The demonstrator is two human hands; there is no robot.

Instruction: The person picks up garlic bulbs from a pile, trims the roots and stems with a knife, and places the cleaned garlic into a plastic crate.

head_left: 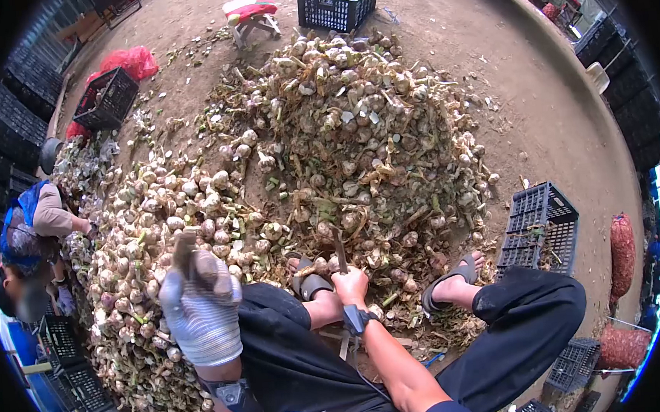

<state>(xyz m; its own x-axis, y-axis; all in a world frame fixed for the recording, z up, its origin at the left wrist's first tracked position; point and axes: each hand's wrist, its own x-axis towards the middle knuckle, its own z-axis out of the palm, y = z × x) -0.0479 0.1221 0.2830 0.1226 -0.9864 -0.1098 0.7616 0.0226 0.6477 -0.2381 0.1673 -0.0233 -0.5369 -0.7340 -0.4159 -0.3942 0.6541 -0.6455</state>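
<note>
My left hand [204,312], in a striped, dirt-stained knit glove, is raised over the left heap of garlic bulbs [144,247]. Its fingers are curled together, blurred and dark at the tips; what they hold I cannot make out. Bare and closed, my right hand [351,286] is between my knees, gripping a narrow brown blade-like tool [339,249] that points away from me. Garlic bulbs lie just beyond that hand, beside my left sandal [310,281]. A tall pile of untrimmed garlic with dry stalks [371,143] rises in front of my feet.
At left, a person in a blue vest [25,224] crouches by the garlic. Black crates stand at the back [337,5], upper left [106,99] and right [537,231]. A small stool [252,22] stands behind the pile. A filled red mesh bag [621,256] lies far right.
</note>
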